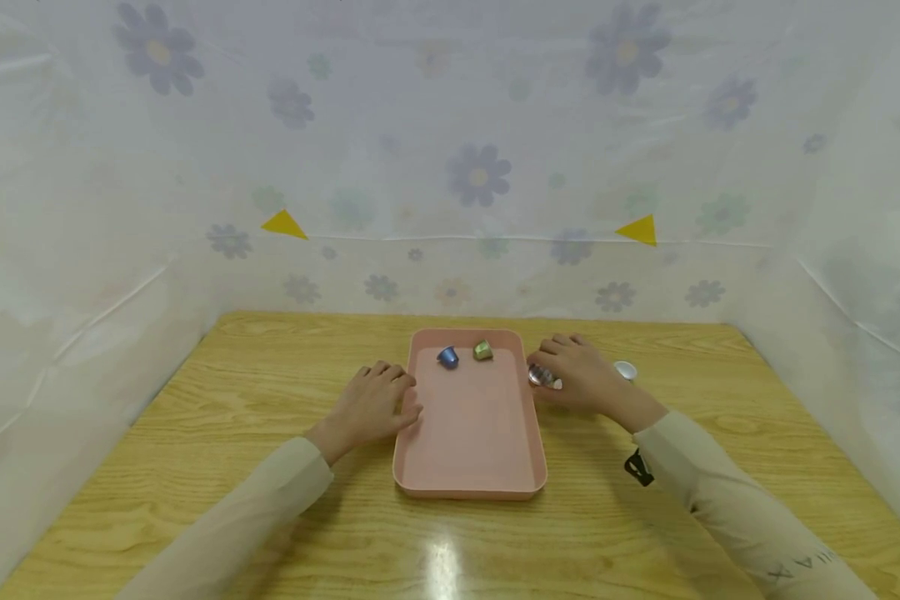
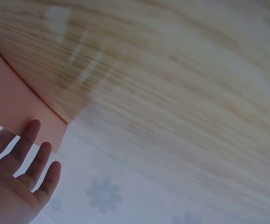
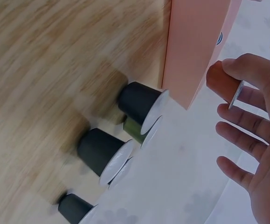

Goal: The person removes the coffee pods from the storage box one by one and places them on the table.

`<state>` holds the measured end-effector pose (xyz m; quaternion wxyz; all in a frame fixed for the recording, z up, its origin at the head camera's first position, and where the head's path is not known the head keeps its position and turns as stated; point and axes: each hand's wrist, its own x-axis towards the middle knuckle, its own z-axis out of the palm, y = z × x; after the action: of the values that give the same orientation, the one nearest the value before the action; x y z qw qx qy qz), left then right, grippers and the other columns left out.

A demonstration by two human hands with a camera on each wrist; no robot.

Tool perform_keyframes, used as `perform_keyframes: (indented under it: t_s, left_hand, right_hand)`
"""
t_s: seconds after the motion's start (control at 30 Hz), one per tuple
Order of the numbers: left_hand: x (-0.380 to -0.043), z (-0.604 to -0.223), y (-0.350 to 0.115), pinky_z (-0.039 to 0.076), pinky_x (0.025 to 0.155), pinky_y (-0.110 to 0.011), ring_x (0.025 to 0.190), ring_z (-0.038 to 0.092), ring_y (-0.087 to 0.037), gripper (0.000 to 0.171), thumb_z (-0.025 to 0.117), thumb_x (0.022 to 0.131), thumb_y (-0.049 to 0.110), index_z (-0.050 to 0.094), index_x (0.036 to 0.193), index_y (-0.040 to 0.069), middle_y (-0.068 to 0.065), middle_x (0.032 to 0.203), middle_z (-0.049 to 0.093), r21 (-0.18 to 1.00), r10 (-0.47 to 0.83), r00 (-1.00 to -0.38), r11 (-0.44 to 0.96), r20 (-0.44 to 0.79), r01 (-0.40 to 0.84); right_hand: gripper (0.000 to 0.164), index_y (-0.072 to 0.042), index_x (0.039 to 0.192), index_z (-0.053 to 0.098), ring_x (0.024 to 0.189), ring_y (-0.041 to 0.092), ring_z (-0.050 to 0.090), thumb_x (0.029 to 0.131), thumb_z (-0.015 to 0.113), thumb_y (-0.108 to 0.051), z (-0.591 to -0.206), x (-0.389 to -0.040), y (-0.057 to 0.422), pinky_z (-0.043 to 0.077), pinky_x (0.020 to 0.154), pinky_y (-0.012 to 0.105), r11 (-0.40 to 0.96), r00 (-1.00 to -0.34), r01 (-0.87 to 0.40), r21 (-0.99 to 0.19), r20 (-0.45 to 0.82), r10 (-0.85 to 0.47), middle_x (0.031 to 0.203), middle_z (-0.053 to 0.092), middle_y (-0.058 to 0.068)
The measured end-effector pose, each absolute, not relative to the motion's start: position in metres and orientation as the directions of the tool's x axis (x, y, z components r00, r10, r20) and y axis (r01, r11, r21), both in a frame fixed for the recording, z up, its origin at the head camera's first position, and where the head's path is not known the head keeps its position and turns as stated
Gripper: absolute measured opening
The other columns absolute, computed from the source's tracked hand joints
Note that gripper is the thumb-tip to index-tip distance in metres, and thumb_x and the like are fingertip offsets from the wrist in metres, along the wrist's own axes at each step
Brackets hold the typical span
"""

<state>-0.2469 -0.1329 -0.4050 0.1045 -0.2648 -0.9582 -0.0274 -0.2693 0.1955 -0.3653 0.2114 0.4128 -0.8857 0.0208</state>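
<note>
A pink tray (image 1: 474, 442) holds a blue coffee capsule (image 1: 448, 358) and a green coffee capsule (image 1: 483, 351) near its far end. My left hand (image 1: 375, 404) rests at the tray's left rim. In the left wrist view, its fingers (image 2: 31, 133) are loosely extended and spread by the outer wall. On the other side, my right hand (image 1: 581, 379) is beside the tray's right wall. In the right wrist view it pinches an orange-brown coffee capsule (image 3: 222, 84) between thumb and fingers. Shiny silvery capsules (image 1: 542, 377) show by this hand in the head view, partly covered.
Several dark capsules (image 3: 100, 151) and a green capsule (image 3: 134, 128) stand on the wooden table (image 1: 330, 533) right of the tray. A white-lidded capsule (image 1: 626, 370) shows behind the right wrist. A black object (image 1: 638, 468) is partly hidden by the right sleeve. Flowered sheeting surrounds the table.
</note>
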Motion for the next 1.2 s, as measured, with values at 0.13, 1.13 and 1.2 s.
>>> perform_keyframes:
  t_s: [0.13, 1.13, 1.2]
  left_hand:
    - [-0.247, -0.405, -0.133, 0.040, 0.094, -0.045, 0.109, 0.049, -0.025, 0.044, 0.050, 0.087, 0.047, 0.061, 0.113, 0.014, -0.003, 0.115, 0.058, 0.005, 0.501, -0.840, 0.858, 0.209, 0.513]
    - [-0.247, -0.404, -0.133, 0.040, 0.093, -0.045, 0.108, 0.050, -0.026, 0.043, 0.051, 0.086, 0.047, 0.062, 0.113, 0.014, -0.004, 0.114, 0.058, 0.007, 0.503, -0.838, 0.857, 0.213, 0.516]
    - [-0.247, -0.404, -0.133, 0.040, 0.093, -0.045, 0.107, 0.050, -0.026, 0.043, 0.051, 0.086, 0.047, 0.062, 0.112, 0.014, -0.004, 0.114, 0.059, 0.008, 0.504, -0.837, 0.856, 0.214, 0.518]
  right_hand:
    - [0.030, -0.012, 0.098, 0.065, 0.089, 0.022, 0.056, 0.073, 0.074, -0.023, -0.368, -0.269, 0.206, 0.045, 0.077, 0.045, 0.668, -0.579, -0.729, 0.146, 0.388, -0.717, 0.092, 0.061, 0.002]
    - [0.039, -0.007, 0.104, 0.063, 0.091, 0.026, 0.055, 0.073, 0.074, -0.028, -0.376, -0.257, 0.275, 0.043, 0.078, 0.051, 0.810, -0.740, -0.582, 0.072, 0.367, -0.564, 0.097, 0.062, 0.007]
    - [0.038, -0.007, 0.103, 0.063, 0.090, 0.026, 0.056, 0.073, 0.074, -0.027, -0.377, -0.256, 0.280, 0.043, 0.077, 0.051, 0.815, -0.744, -0.576, 0.071, 0.368, -0.558, 0.097, 0.062, 0.007]
